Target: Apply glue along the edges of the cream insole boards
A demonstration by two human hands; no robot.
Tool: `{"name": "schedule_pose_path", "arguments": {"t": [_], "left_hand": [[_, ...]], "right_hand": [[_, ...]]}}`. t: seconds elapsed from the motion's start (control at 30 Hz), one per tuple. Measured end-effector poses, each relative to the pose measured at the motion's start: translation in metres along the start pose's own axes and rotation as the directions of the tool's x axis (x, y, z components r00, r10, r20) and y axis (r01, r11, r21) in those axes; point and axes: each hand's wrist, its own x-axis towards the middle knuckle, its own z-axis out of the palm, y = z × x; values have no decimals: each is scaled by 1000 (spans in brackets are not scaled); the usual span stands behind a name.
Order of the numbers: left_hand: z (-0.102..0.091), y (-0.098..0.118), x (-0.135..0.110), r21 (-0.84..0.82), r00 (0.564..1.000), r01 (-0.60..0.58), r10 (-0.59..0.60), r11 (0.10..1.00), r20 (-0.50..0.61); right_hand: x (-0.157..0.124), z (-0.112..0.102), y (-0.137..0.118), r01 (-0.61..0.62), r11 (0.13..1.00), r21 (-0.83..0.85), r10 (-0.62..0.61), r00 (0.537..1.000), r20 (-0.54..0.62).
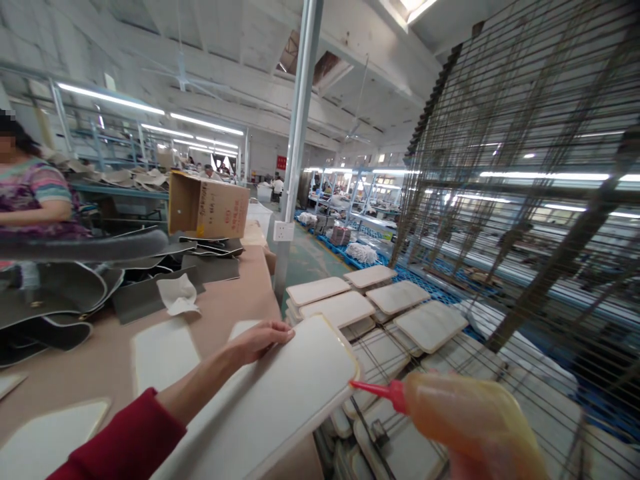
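Observation:
My left hand (265,339) pinches the left edge of a long white panel (295,387) with rounded corners, thumb on top, the other fingers partly hidden. A yellowish line runs along the panel's far rim. My right hand (473,463), blurred and largely hidden, grips a squeeze bottle (450,407) of amber liquid. The bottle lies tilted sideways, its red nozzle pointing left with the tip at the panel's right edge near the far corner. Whether the tip touches the edge I cannot tell.
Similar panels (430,327) lie on a wire rack at right, under raised wire shelves (500,133). The brown tabletop (225,300) carries more panels, dark grey sheets (145,293) and a cardboard box (223,207). A metal post (297,133) stands ahead; a person (40,193) works at left.

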Motion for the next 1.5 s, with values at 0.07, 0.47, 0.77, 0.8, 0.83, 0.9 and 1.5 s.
{"name": "schedule_pose_path", "arguments": {"t": [0.07,0.47,0.77,0.8,0.83,0.9,1.5], "left_hand": [[0,-1,-3,-2,1000,-6,6,1000,-18],[-2,-19,-3,-107,1000,13,-16,994,-26],[-8,-24,-1,-159,999,18,-22,987,-23],[-9,-25,-1,-167,999,17,-22,986,-27],[-9,-26,-1,-176,999,14,-20,984,-31],[-10,-27,-1,-190,999,11,-18,982,-35],[-15,-23,6,-168,1000,10,-14,986,-21]], "right_hand": [[2,10,-2,17,999,34,-17,1000,0],[21,21,19,-117,979,169,128,990,-56],[18,39,22,-181,967,179,203,973,-113],[17,39,23,-186,966,179,208,972,-112],[17,40,24,-194,964,182,216,970,-108],[16,43,23,-212,959,187,235,966,-108],[-3,64,-1,-372,920,126,386,915,-117]]}}
